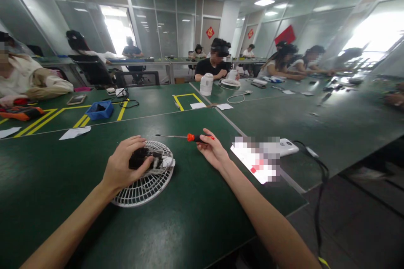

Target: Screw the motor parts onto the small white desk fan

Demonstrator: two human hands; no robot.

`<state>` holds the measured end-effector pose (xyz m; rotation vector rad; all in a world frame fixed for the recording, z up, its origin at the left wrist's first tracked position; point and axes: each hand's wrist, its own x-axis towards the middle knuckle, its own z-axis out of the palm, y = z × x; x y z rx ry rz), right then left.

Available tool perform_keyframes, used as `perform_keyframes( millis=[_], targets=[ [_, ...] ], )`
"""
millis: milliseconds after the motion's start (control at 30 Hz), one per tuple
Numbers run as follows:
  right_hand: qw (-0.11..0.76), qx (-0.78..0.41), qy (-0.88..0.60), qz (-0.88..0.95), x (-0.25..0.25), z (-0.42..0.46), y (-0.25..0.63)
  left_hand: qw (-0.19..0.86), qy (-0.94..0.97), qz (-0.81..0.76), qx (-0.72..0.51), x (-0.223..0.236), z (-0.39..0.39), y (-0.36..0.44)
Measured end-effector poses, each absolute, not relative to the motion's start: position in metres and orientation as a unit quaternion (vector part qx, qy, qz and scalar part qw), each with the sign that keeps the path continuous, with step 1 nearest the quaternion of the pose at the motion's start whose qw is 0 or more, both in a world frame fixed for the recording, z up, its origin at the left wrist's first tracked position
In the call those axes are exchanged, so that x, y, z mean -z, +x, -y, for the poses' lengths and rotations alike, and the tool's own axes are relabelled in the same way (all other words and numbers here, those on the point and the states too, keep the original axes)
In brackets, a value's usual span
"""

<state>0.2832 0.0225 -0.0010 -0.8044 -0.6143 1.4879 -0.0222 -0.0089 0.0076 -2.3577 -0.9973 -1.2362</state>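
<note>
My left hand (128, 162) is wrapped round the dark fan motor (139, 157) that sits on a white fan grille (143, 193). The grille lies on the green table, with a white fitting (168, 161) and some wires beside the motor. The far side of the motor is hidden by my fingers. In my right hand (213, 149) is a screwdriver (195, 138) with a red and black handle. Its thin shaft points left, above the table and apart from the grille.
A phone with a lit screen (252, 162) and a white power bank-like block (284, 147) with a cable lie at right. Beyond are a blue tray (99, 110), paper slips (75, 132) and a white fan body (206, 84). Several people sit at the surrounding tables.
</note>
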Motion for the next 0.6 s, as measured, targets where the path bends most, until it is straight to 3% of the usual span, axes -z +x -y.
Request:
perform_keyframes(
  millis=[333,600],
  targets=[
    [0.587,-0.608,-0.423,0.327,0.018,-0.052,0.269,0.193,-0.756,0.463,0.421,-0.009,0.024,-0.017],
    [0.571,-0.434,-0.532,0.451,0.022,-0.061,0.25,0.151,-0.685,0.571,0.426,-0.001,0.037,-0.004]
  ],
)
